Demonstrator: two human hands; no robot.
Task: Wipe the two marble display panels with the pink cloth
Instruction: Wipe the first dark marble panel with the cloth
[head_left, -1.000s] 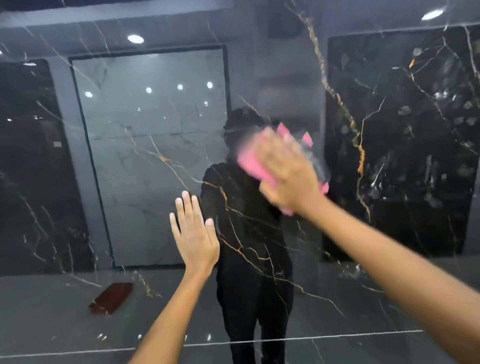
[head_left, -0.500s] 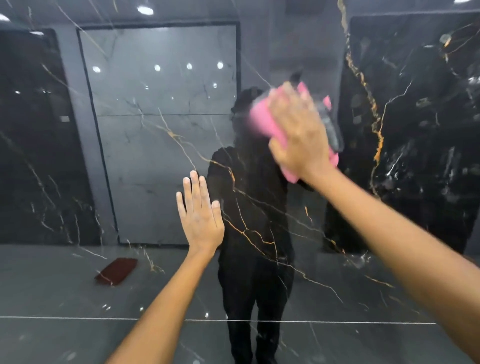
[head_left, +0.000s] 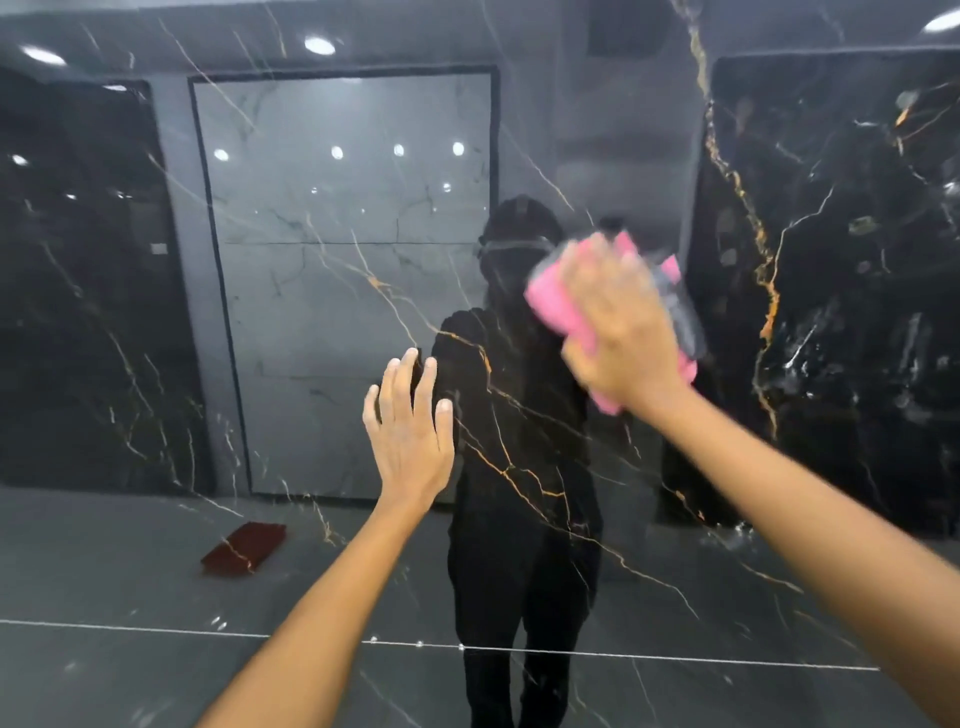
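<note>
Pink cloth sits flat against the glossy black panel, upper right of centre, pressed there under the right hand. Hand is blurred; palm and spread fingers lie over the cloth, pink showing past the fingers at left, top and below the wrist. Cannot tell whether the fingers pinch the cloth or only press it flat.

Left hand is lower and to the left of the cloth, apart from it, fingers straight and spread, held up at the panel and holding nothing. Cannot tell if the palm actually touches the surface.

Panel is dark marble with thin gold and white veins running diagonally; a thin horizontal joint line crosses it low down. Its polish reflects a dark figure at centre, between the two arms, ceiling spotlights above, a grey slab at left, a black slab with gold veins at right, and a red mat on the floor, lower left.
</note>
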